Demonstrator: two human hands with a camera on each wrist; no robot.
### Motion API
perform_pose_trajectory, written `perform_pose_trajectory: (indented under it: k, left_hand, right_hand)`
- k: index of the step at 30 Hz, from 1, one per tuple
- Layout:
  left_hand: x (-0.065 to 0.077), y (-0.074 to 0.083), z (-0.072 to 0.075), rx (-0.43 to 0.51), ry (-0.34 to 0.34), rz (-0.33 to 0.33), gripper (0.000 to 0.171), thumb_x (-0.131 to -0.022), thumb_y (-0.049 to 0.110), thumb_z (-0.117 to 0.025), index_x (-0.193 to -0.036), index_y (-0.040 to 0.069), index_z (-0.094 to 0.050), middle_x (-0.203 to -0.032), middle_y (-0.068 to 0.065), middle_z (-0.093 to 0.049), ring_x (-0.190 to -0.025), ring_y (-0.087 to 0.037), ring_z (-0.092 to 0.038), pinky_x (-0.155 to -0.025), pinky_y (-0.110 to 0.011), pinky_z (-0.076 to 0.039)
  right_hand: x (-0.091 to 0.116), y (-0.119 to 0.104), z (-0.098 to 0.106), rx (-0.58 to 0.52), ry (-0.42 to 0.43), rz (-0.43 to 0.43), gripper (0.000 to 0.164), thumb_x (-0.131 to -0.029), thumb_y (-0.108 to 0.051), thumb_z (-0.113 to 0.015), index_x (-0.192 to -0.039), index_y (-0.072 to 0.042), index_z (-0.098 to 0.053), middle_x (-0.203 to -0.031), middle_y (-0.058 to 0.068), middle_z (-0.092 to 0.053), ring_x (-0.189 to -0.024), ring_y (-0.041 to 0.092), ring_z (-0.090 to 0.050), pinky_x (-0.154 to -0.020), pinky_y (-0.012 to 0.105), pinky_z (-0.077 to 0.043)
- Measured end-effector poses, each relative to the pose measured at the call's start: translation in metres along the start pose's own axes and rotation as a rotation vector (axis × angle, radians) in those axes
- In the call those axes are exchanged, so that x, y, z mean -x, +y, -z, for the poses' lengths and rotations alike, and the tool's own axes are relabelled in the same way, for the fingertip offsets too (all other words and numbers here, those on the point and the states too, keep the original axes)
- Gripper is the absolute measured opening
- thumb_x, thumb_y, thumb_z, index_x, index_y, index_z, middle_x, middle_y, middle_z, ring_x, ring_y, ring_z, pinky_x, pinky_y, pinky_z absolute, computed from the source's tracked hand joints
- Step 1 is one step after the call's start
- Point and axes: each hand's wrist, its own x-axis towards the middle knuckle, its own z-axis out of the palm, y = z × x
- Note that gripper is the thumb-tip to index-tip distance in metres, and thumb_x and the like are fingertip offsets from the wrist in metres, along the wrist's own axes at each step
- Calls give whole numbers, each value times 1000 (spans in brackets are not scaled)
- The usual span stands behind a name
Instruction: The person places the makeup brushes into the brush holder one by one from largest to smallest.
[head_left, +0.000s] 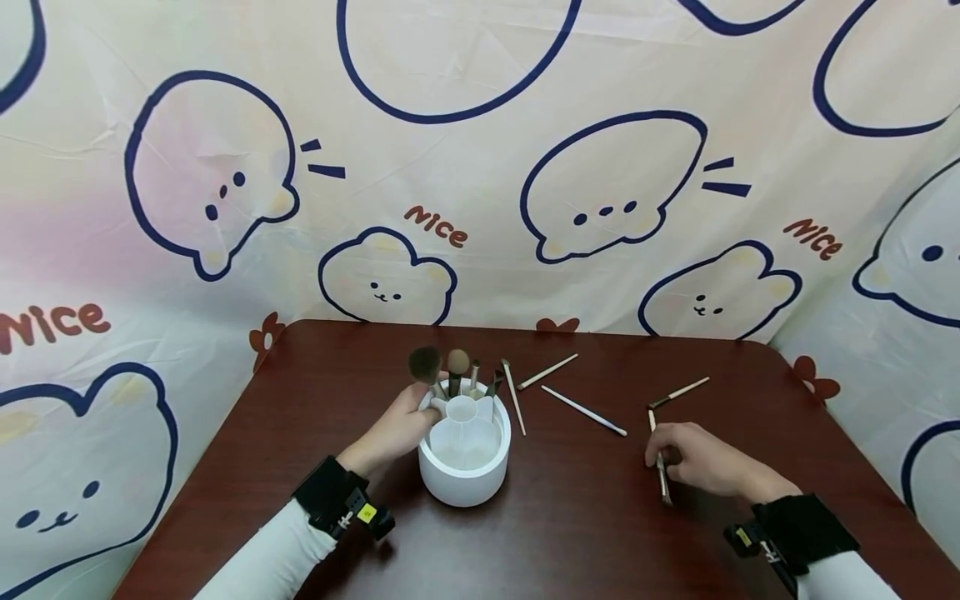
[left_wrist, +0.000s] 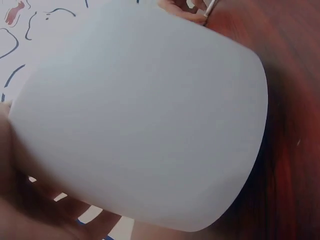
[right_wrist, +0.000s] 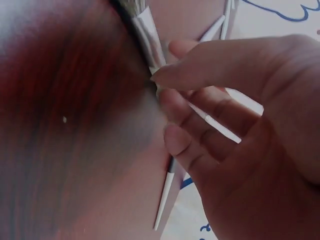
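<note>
A white round brush holder (head_left: 465, 482) with inner compartments stands on the table. My left hand (head_left: 396, 429) grips its left side, the thumb at the rim. A dark fluffy makeup brush (head_left: 425, 364), a tan rounded brush (head_left: 457, 362) and some smaller ones stand upright in the holder's back compartments. At the right, my right hand (head_left: 701, 458) pinches a makeup brush (head_left: 665, 490) between thumb and fingers. Its bristle end points toward the table's near edge, with the metal collar (right_wrist: 150, 32) showing in the right wrist view. In the left wrist view the holder's wall (left_wrist: 145, 115) hides most else.
Beyond the right hand lies a thin brush (head_left: 686, 388) with a pale handle. Between holder and right hand lie a white-handled brush (head_left: 585, 411) and two pale-handled ones, the upright-lying brush (head_left: 515, 400) and the slanted brush (head_left: 549, 372). A printed curtain (head_left: 480, 175) hangs behind the brown table (head_left: 570, 533).
</note>
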Motion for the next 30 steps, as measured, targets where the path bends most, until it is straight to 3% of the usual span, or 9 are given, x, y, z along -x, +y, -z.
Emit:
perform_pose_trajectory:
  k: [3,7,11,18,24,30]
  left_hand:
    - [-3,-13,-2,12,8,-13,55,-83,-7,-45,-137,2,-37,-143,-18,-33,-129,-27,-25,-103,-58,-20]
    - [-6,-26,-3,64,-6,29,57,-85,-3,-48,-139,8,-35,-145,-11,-29,-129,-22,-23,-104,-57,-20]
    - [-4,-27,0,118,-31,76,60,-86,1,-50,-142,12,-31,-147,-6,-26,-129,-21,-22,-105,-56,-18]
    - [2,-20,5,79,-55,68,70,-82,2,-56,-145,11,-26,-149,-7,-23,-131,-20,-18,-105,-57,-15]
    - [4,-19,7,102,-79,60,65,-81,1,-57,-139,11,-30,-146,-7,-26,-126,-21,-25,-101,-51,-23]
    - [1,-24,2,130,-50,35,53,-79,-2,-52,-129,6,-38,-136,-9,-35,-113,-23,-36,-87,-38,-35]
  right_hand:
    - [2,-2,-5,13,1,9,32,-74,10,-59,-88,-18,-62,-87,-2,-55,-72,17,-49,-60,28,-42]
    - [4,-9,-10,23,-31,32,32,-72,10,-60,-82,-20,-59,-80,-3,-52,-67,14,-46,-57,27,-41]
    - [4,-19,-11,62,-52,44,32,-70,9,-60,-76,-22,-57,-75,-3,-49,-63,9,-42,-54,26,-37]
    - [3,-42,7,46,-43,98,30,-76,7,-59,-84,-21,-63,-78,-7,-57,-65,8,-48,-55,25,-44]
    - [4,-81,45,57,97,140,20,-85,-7,-66,-90,-26,-67,-81,-12,-63,-68,7,-56,-56,26,-49]
    - [-6,-132,69,-23,410,205,15,-88,-15,-64,-97,-26,-69,-87,-11,-66,-70,7,-59,-55,26,-51]
